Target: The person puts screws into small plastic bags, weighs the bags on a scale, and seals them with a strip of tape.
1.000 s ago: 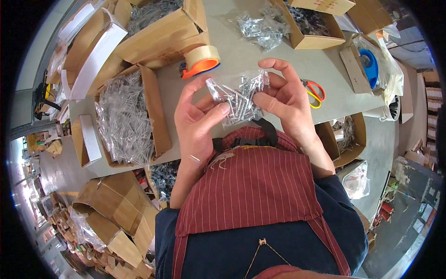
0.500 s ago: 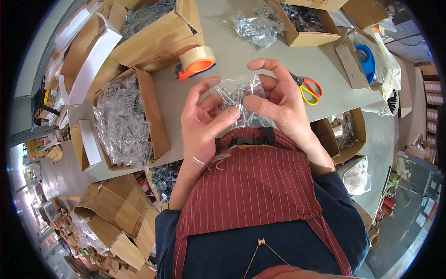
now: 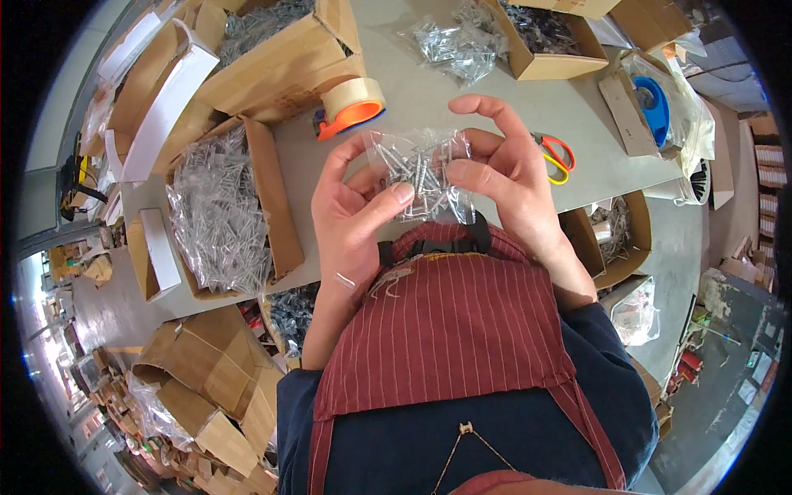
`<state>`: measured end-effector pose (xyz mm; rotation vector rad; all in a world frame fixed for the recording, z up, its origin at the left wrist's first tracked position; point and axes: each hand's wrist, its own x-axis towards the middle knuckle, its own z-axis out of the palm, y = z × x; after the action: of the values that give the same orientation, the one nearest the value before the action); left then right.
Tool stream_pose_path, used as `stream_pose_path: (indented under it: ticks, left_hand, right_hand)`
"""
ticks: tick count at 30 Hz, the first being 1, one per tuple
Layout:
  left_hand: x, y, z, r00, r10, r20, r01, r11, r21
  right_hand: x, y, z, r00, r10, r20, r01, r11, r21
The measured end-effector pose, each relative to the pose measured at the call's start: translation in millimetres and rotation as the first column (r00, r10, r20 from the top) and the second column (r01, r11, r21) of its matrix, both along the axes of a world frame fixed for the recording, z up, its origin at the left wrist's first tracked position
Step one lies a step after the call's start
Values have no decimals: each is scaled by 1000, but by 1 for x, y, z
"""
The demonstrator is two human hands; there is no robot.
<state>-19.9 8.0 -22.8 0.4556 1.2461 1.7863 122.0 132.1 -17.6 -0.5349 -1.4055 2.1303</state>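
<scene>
Between both hands is a small clear plastic bag (image 3: pixel 422 181) holding several silver screws, held up just above the table's near edge. My left hand (image 3: pixel 351 198) grips its left side, thumb on the front and fingers behind. My right hand (image 3: pixel 503 169) pinches the right side with the thumb in front; its index finger is raised away from the bag. Beyond the bag sits an orange and blue tape dispenser (image 3: pixel 353 107) with a roll of tape. Scissors (image 3: pixel 557 158) with red and yellow handles lie right of my right hand, partly hidden by it.
On the left stands a carton (image 3: pixel 276 206) full of bagged screws (image 3: pixel 216 214), with a larger carton (image 3: pixel 289 70) behind it. Loose filled bags (image 3: pixel 462 41) lie at the back beside another carton (image 3: pixel 561 66). A blue tape dispenser (image 3: pixel 652 111) rests in a box at the right.
The bag is spread flatter, so the screws show more clearly. My left hand has moved slightly left and my right hand slightly right, both still gripping the bag.
</scene>
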Motion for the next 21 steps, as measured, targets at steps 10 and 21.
stream_pose_path:
  ticks: [10,21]
  left_hand:
    - [-3,-1,0,998,-19,-52,18,1000,-17]
    - [0,-1,4,999,-51,-9,51,998,-23]
  right_hand:
    - [2,0,-2,1000,-9,-7,8,999,-40]
    - [-1,-4,-3,1000,23,-19,-24,998,-50]
